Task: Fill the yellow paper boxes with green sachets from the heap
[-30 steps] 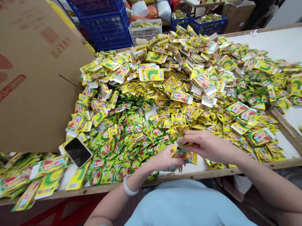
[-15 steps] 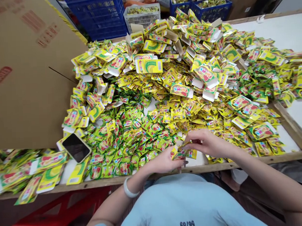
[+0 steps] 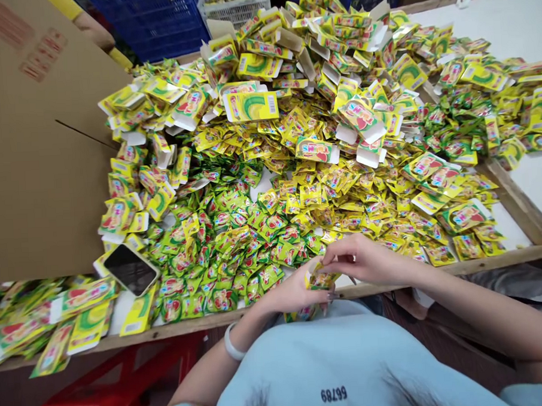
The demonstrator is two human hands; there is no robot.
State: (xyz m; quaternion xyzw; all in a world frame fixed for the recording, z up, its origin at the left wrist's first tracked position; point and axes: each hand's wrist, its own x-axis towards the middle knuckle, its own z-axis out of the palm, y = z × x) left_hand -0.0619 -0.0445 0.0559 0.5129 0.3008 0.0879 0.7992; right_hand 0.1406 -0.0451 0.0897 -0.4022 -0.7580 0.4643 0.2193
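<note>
My left hand [image 3: 295, 293] is curled around a small yellow carton [image 3: 320, 279] at the table's near edge, a white bangle on its wrist. My right hand [image 3: 367, 261] pinches the top of that same carton, fingers pressed together over its opening. Just beyond both hands lies a spread of small green and yellow sachets [image 3: 237, 240]. Further back rises a heap of flat and half-folded yellow cartons [image 3: 301, 64].
A large brown cardboard sheet [image 3: 35, 153] leans over the table's left side. A dark phone [image 3: 130, 270] lies among the sachets at the left. Blue crates [image 3: 155, 22] stand behind the table. A wooden rail [image 3: 518, 204] divides off the white tabletop [image 3: 501, 19] at the right.
The camera has tipped down, so everything sits higher in view. Both hands have stayed together at the table edge, and the bundle of sachets held earlier is now tucked into the carton.
</note>
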